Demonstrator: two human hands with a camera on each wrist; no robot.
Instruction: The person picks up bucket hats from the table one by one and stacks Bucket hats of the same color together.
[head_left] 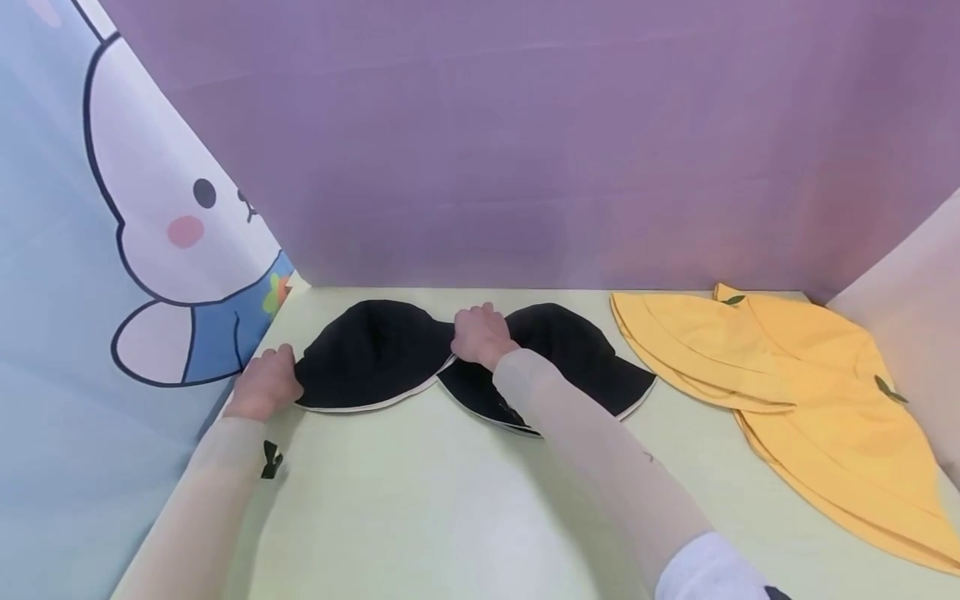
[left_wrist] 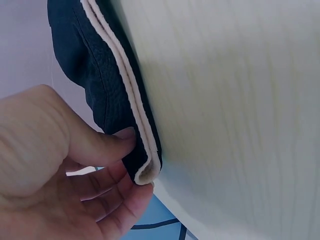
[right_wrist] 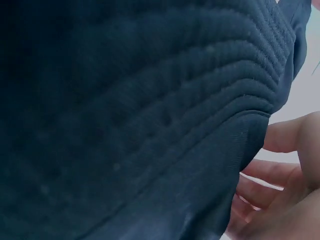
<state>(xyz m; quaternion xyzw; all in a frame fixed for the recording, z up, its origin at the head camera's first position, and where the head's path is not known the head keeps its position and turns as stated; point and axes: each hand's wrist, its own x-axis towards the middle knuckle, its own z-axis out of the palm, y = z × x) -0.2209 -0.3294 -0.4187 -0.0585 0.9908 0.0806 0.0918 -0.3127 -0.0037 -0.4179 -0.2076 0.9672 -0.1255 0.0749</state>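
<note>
Two black bucket hats with pale edging lie folded flat side by side. My left hand is at the left end of the left black hat. In the left wrist view, its thumb and fingers pinch the folded brim corner of that hat. At the other end of the same hat, my right hand grips the brim corner with curled fingers. The right black hat lies just beside it, partly under my right forearm. Stitched dark fabric fills most of the right wrist view and hides some right fingertips.
Two yellow hats with small leaf details, a rear one and a front one, overlap on the right of the pale table. A purple wall rises behind, and a blue cartoon-print sheet borders the left.
</note>
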